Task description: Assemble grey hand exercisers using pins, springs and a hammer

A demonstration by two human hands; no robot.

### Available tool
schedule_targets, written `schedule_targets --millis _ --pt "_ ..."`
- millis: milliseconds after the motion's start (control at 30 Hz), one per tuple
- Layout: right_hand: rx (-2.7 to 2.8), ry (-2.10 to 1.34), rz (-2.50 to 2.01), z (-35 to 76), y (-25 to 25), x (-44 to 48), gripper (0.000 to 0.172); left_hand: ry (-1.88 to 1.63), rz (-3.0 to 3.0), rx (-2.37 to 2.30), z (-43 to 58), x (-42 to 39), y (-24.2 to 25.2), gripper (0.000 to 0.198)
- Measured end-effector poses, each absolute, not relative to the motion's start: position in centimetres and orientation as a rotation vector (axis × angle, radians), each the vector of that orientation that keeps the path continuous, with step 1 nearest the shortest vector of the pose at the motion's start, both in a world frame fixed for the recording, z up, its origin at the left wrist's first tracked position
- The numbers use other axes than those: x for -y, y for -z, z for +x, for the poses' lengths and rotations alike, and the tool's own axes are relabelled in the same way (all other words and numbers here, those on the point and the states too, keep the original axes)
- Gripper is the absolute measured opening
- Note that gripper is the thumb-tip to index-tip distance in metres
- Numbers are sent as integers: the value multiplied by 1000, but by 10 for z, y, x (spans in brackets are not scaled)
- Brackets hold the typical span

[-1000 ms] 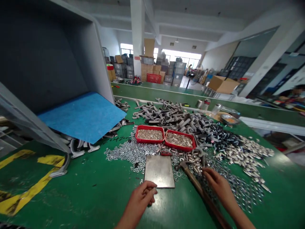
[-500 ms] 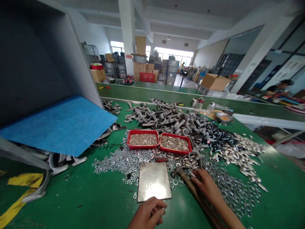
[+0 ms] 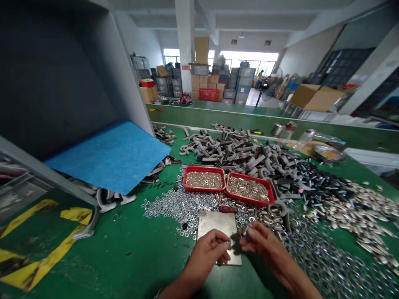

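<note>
Over the steel plate (image 3: 215,224), my left hand (image 3: 205,255) and right hand (image 3: 264,245) pinch narrow grips on small metal bits (image 3: 245,230); a slip could lose them among the loose washers (image 3: 324,265).

Two trays (image 3: 204,168) of small fittings (image 3: 204,180) behind a steel plate (image 3: 212,220); loose washers (image 3: 324,265) rightward, metal hook castings (image 3: 240,151) beyond.

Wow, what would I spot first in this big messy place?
The huge heap of grey metal hooks on the green table comes first. Just in front sit two red trays of shiny bits. At the left, a bright blue sheet lies in a grey bin.
</note>
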State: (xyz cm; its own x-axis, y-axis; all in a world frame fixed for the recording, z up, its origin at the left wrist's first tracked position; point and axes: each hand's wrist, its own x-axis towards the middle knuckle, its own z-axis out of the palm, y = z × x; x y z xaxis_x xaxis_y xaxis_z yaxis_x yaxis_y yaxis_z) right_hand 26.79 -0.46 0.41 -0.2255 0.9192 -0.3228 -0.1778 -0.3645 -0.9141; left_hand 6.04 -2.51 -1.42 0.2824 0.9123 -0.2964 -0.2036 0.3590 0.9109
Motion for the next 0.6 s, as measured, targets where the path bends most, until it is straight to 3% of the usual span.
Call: schedule_targets --millis 167,267,600 --pt "1162 -1496 -1322 240 8 -16 32 -1009 803 -1051 46 16 20 35" --pt "1119 -1632 -1294 232 6 -19 37 -1056 804 -1105 41 13 20 35" --pt "896 -1931 -1037 207 -10 14 26 -1063 762 -1074 44 21 -1 37"
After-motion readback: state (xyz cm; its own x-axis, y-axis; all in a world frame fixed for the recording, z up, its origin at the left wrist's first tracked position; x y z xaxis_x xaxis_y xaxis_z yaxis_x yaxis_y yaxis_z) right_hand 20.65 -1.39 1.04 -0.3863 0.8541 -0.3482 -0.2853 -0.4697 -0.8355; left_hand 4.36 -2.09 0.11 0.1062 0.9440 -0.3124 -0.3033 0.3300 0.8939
